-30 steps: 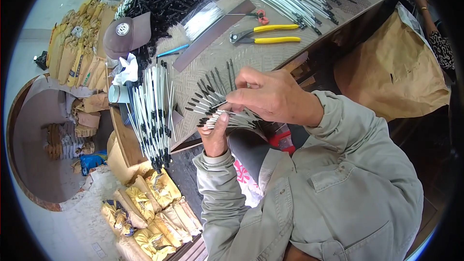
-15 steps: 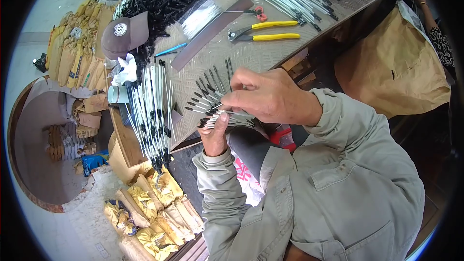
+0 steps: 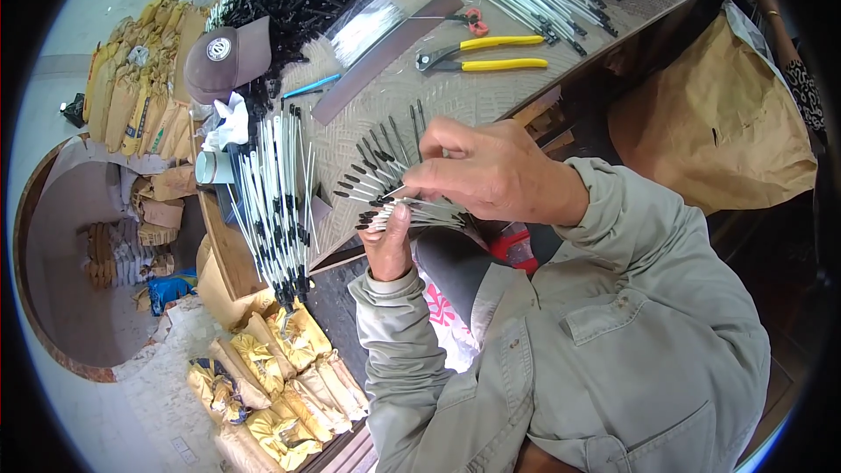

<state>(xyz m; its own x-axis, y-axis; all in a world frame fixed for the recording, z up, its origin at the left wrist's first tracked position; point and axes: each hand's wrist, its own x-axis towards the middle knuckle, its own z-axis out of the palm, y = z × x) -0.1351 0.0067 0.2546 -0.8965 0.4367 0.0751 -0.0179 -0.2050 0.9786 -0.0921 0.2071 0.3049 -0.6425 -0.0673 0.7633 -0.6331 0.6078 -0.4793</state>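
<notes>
My left hand (image 3: 391, 252) is closed round a fanned bundle of thin white sticks with black tips (image 3: 372, 184), its thumb lying across them. The tips spread out toward the table, and the other ends run under my right hand (image 3: 495, 171). That hand is above the bundle with thumb and forefinger pinched together, apparently on one thin white stick. Its remaining fingers are curled, and they hide part of the fan. Left of my hands, a heap of similar white sticks with black parts (image 3: 279, 184) overhangs the table edge.
On the table (image 3: 368, 114) lie yellow-handled pliers (image 3: 482, 52), a blue pen (image 3: 313, 86), a dark flat strip (image 3: 377, 66), a cap (image 3: 228, 61) and a black pile (image 3: 315, 0). A box of wrapped bundles (image 3: 280, 385) is below left; a brown paper sack (image 3: 714, 118) stands right.
Hardly anything differs. My right hand has shifted very slightly to the right, its fingers still pinched at the bundle; my left hand keeps its hold.
</notes>
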